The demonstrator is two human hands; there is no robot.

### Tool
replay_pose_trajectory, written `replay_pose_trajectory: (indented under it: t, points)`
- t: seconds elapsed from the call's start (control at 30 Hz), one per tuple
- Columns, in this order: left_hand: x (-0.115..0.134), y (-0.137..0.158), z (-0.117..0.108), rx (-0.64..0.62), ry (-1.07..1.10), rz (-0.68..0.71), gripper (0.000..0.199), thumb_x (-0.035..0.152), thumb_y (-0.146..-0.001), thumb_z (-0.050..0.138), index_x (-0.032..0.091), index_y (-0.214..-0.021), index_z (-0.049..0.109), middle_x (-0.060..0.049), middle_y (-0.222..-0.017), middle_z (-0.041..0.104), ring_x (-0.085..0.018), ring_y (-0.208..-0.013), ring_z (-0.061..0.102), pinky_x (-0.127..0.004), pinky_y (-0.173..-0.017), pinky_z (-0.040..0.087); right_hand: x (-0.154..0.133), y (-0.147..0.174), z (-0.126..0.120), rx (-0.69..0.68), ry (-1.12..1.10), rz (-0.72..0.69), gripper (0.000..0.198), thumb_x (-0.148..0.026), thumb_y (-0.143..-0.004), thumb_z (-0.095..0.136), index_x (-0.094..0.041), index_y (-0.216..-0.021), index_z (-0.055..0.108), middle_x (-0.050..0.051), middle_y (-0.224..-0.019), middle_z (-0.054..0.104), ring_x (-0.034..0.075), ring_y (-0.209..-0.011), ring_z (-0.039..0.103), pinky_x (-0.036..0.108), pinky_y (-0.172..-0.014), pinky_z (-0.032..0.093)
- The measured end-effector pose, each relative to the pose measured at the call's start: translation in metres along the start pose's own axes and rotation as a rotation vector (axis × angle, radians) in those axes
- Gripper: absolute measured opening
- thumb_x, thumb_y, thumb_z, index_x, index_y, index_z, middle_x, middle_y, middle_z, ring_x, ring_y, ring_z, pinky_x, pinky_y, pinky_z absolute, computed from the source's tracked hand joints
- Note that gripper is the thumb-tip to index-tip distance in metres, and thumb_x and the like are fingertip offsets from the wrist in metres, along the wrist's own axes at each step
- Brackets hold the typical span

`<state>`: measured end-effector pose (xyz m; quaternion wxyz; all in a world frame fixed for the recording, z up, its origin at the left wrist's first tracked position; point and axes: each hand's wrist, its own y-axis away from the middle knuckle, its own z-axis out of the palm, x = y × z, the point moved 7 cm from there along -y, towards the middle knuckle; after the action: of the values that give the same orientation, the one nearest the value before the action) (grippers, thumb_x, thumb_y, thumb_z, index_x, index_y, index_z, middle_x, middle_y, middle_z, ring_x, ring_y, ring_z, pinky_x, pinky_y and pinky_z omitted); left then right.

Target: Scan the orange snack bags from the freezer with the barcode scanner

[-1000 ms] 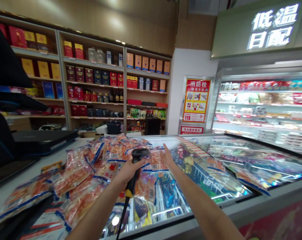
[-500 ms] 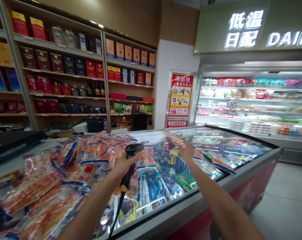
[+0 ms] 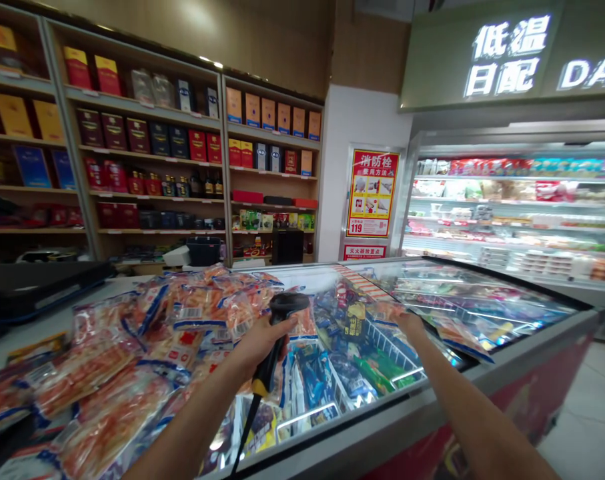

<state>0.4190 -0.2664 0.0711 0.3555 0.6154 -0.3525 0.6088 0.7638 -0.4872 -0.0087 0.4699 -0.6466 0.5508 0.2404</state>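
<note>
My left hand [image 3: 262, 340] is closed round the handle of a black and yellow barcode scanner [image 3: 267, 363]. Its head points forward over the freezer, and a cord hangs from the handle's lower end. To the left of it lies a heap of clear, blue-edged packets of orange-pink food [image 3: 157, 333]. My right arm reaches over the freezer's glass top. At its end, my right hand [image 3: 407, 323] is at a similar orange packet [image 3: 383, 311]. The fingers are blurred and partly hidden, so their grip is unclear. Another flat packet [image 3: 465, 337] lies on the glass just right of that hand.
Below both arms stands a chest freezer [image 3: 512, 373] with bagged goods under its glass. A black tray-like object [image 3: 42, 283] is at the far left. Behind are shelves of boxes and bottles [image 3: 172, 160] and a lit open fridge [image 3: 512, 207].
The view has turned a little left, so the scene sits further right. My right hand has shifted slightly right, and more of the packet shows on its left. My left hand still holds the scanner.
</note>
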Motion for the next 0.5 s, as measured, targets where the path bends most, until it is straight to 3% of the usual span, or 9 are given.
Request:
replay_pose_trajectory:
  t: [0.1, 0.27, 0.5]
  points:
    - [0.0, 0.003, -0.005, -0.024, 0.019, -0.015, 0.032, 0.043, -0.06, 0.056, 0.016, -0.051, 0.042, 0.005, -0.037, 0.044, -0.008, -0.033, 0.044, -0.02, -0.037, 0.033, -0.03, 0.02, 0.028, -0.089, -0.143, -0.029, 0.03, -0.041, -0.05, 0.056, -0.015, -0.064, 0.058, 0.008, -0.064, 0.061, 0.02, -0.06, 0.056, 0.029, -0.052, 0.041]
    - [0.003, 0.009, -0.017, 0.019, 0.055, -0.004, 0.032, 0.044, -0.058, 0.058, 0.016, -0.056, 0.043, 0.005, -0.042, 0.046, -0.007, -0.034, 0.044, -0.02, -0.036, 0.033, -0.103, 0.067, 0.074, -0.298, -0.648, -0.15, 0.037, -0.033, -0.052, 0.055, -0.013, -0.083, 0.055, 0.006, -0.072, 0.063, 0.018, -0.068, 0.057, 0.027, -0.059, 0.042]
    - [-0.005, 0.012, -0.023, 0.021, 0.067, -0.034, 0.034, 0.047, -0.057, 0.058, 0.017, -0.059, 0.042, 0.005, -0.039, 0.046, -0.007, -0.032, 0.042, -0.02, -0.034, 0.032, -0.149, 0.106, 0.106, -0.333, -0.739, -0.177, 0.035, -0.027, -0.053, 0.054, -0.014, -0.086, 0.053, 0.005, -0.075, 0.063, 0.018, -0.068, 0.058, 0.029, -0.063, 0.043]
